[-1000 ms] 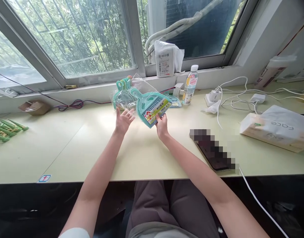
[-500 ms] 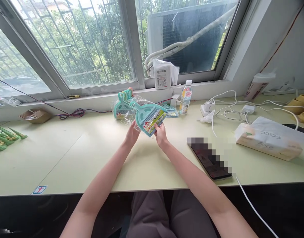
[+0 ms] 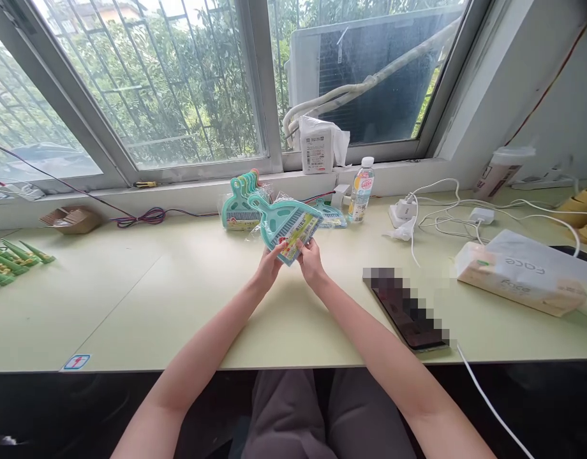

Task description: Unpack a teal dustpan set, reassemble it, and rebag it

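A teal mini dustpan set [image 3: 286, 224], with a grey-blue brush and a yellow-green label, is tilted above the table in clear wrap. My left hand [image 3: 268, 268] grips its lower left edge, thumb over the label. My right hand [image 3: 311, 260] pinches the lower right edge, its thumb on the front as well. Behind it, several wrapped dustpan sets [image 3: 240, 207] stand upright in a row, their handles teal, yellow and red. Another dustpan set [image 3: 332, 215] lies flat near the wall, partly hidden by the held one.
A drink bottle [image 3: 361, 191] stands behind on the right. A phone [image 3: 406, 309], a tissue pack [image 3: 523, 271] and white chargers with cables [image 3: 402, 210] lie to the right. Leftward are a small cardboard box [image 3: 71, 220], a cable bundle [image 3: 140, 217] and green pointed items [image 3: 16, 258].
My left hand has come round to the front of the dustpan set, with its thumb now on the label. The set's loose wrap shows less at its left side.
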`<state>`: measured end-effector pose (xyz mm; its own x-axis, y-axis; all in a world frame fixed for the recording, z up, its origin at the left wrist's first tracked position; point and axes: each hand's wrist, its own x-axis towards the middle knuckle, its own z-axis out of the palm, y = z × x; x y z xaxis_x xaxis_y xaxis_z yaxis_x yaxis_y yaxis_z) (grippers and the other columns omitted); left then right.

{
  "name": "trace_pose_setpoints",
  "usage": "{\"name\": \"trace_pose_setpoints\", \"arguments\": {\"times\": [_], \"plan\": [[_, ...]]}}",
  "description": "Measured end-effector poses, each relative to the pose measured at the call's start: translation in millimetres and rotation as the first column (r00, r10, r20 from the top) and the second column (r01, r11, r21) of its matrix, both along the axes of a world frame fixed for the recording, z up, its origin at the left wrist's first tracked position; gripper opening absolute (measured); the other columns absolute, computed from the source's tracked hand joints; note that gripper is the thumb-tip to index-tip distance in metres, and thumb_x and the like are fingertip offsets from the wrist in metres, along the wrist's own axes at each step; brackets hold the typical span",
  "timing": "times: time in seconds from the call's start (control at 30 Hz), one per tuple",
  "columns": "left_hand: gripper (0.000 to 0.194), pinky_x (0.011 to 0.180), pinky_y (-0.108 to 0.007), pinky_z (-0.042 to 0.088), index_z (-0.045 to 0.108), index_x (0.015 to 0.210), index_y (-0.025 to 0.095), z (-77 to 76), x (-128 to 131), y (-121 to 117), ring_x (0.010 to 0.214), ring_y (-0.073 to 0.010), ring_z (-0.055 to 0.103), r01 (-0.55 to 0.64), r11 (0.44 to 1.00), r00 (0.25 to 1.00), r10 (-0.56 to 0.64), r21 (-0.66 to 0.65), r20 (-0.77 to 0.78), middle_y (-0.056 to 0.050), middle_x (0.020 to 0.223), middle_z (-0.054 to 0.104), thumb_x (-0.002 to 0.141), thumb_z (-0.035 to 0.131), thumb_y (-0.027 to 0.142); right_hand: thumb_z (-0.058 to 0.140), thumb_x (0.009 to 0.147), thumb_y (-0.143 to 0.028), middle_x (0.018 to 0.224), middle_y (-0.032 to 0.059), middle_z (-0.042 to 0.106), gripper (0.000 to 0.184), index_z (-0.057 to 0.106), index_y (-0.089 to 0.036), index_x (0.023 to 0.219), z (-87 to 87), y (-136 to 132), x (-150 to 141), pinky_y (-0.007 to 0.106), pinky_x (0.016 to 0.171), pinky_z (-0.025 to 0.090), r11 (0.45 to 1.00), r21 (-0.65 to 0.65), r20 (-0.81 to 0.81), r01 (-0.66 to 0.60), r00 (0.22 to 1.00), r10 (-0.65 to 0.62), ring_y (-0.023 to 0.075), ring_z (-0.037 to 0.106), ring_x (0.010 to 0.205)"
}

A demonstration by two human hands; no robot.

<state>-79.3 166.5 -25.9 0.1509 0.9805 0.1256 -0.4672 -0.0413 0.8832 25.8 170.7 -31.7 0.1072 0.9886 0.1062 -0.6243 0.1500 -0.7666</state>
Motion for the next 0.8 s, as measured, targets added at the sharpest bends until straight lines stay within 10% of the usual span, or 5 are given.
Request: {"name": "trace_pose_setpoints", "arguments": {"times": [0.23, 0.53, 0.8], "plan": [[0.043, 0.104, -0.038, 0.044, 0.061, 0.12, 0.022, -3.5, 5, -3, 0.124, -0.0236, 0.054, 0.203, 0.975, 0.979, -0.203, -0.084, 0.019, -0.005, 0.134, 0.058, 0.079, 0.066, 0.033, 0.066, 0.074, -0.024, 0.107, 0.0054, 0.069, 0.026, 0.054, -0.021, 0.097, 0.8, 6, 7, 0.034, 0.087, 0.056, 1.0, -0.001, 0.003, 0.029, 1.0, -0.029, 0.0178, 0.066, 0.096], [0.048, 0.083, -0.036, 0.054, 0.056, 0.111, 0.023, -13.4, 1, 5, 0.103, -0.022, 0.064, -0.127, 0.992, 0.983, 0.123, -0.022, -0.136, -0.005, 0.116, 0.066, 0.068, 0.073, 0.034, 0.058, 0.081, -0.018, 0.101, 0.0012, 0.068, 0.018, 0.049, -0.023, 0.096, -0.9, 11, 12, 0.03, 0.078, 0.058, 0.982, -0.181, 0.127, 0.062, 0.991, -0.039, 0.0131, 0.066, 0.084], [0.044, 0.063, -0.025, 0.056, 0.059, 0.108, 0.016, -2.3, -37, 30, 0.084, -0.0184, 0.067, 0.012, 0.983, 0.954, -0.066, -0.183, -0.291, -0.007, 0.103, 0.069, 0.067, 0.072, 0.024, 0.045, 0.091, -0.028, 0.085, 0.006, 0.07, 0.017, 0.057, -0.017, 0.096, 4.5, 26, 55, 0.034, 0.074, 0.059, 0.965, -0.262, 0.377, -0.012, 0.919, 0.114, 0.0153, 0.068, 0.068]]}}
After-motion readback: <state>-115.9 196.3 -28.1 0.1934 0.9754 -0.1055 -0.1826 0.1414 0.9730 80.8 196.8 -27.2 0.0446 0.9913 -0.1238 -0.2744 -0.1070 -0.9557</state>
